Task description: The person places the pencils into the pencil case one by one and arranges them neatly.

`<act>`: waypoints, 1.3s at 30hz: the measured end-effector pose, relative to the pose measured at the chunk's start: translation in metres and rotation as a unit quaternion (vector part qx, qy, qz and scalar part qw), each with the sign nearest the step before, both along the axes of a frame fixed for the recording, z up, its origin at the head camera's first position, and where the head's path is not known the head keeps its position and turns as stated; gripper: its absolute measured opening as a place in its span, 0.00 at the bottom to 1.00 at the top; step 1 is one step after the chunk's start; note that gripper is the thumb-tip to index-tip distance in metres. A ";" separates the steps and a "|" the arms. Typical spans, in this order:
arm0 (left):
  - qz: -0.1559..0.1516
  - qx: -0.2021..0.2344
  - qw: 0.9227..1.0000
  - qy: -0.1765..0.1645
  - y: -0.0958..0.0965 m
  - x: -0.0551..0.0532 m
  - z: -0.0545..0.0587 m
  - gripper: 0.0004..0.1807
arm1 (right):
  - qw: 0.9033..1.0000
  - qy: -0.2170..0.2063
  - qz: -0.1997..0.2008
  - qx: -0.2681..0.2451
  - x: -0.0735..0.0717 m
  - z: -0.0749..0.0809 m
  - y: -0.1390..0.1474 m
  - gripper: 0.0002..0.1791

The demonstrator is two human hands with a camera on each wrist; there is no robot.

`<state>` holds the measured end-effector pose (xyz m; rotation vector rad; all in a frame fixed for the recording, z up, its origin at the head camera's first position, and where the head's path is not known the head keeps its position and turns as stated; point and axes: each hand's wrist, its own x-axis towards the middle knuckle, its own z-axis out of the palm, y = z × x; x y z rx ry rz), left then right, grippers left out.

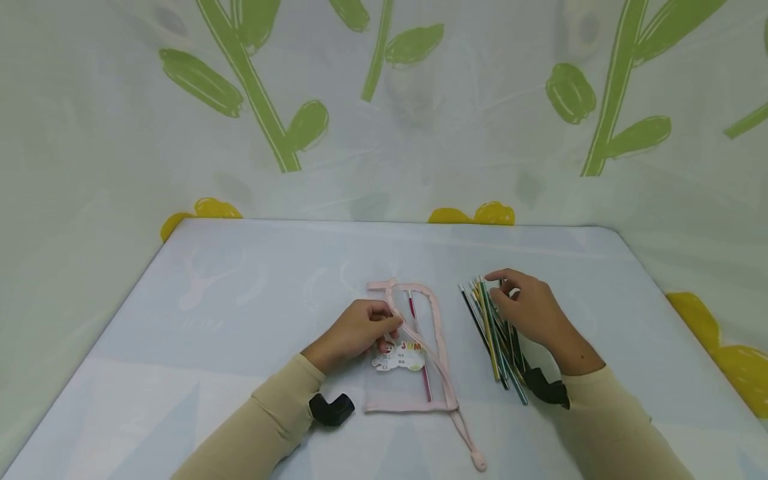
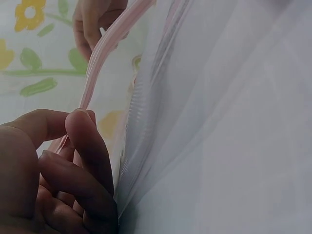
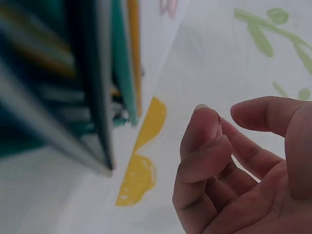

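Observation:
A clear pouch with pink trim lies flat on the table in the head view, its zip band slanting across it. My left hand pinches the pink zip edge between thumb and forefinger. Inside the pouch are a dark red pencil and a white printed card. To the right lies a loose bundle of pencils in green, gold and dark colours. Over its far end hovers my right hand, thumb and forefinger apart, the other fingers loosely curled, with nothing held between them.
A pink zip pull trails from the pouch toward the table's near side. The pale table meets a curtain printed with green leaves at its back edge. Black wrist mounts sit below both hands.

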<state>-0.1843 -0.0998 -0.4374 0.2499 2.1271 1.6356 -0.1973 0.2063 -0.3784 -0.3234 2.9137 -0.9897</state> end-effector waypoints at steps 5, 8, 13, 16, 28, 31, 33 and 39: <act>0.002 -0.004 1.000 0.003 0.001 -0.001 0.001 0.09 | 1.000 -0.002 -0.021 0.004 -0.006 -0.002 0.010 0.19; 0.002 -0.007 1.000 0.003 0.001 0.000 0.000 0.09 | 0.999 -0.007 -0.030 0.008 -0.008 -0.004 0.015 0.19; 0.002 -0.010 1.000 0.006 0.001 0.000 -0.001 0.10 | 0.999 -0.025 -0.038 0.008 -0.012 -0.007 0.022 0.19; -0.001 -0.012 1.000 0.006 0.001 0.001 -0.001 0.10 | 0.998 -0.044 -0.038 0.008 -0.014 -0.010 0.025 0.19; -0.004 -0.017 1.000 0.010 0.001 0.000 -0.001 0.10 | 0.991 -0.127 -0.033 0.035 -0.024 -0.022 0.039 0.20; -0.004 -0.014 1.000 0.009 0.001 0.000 -0.001 0.10 | 0.989 -0.138 -0.029 0.033 -0.025 -0.024 0.041 0.20; -0.003 -0.012 1.000 0.010 0.001 0.000 0.000 0.09 | 0.989 -0.140 -0.029 0.035 -0.025 -0.024 0.041 0.20; 0.000 -0.014 1.000 0.003 0.001 0.000 -0.001 0.09 | 0.986 -0.156 -0.027 0.043 -0.025 -0.025 0.042 0.20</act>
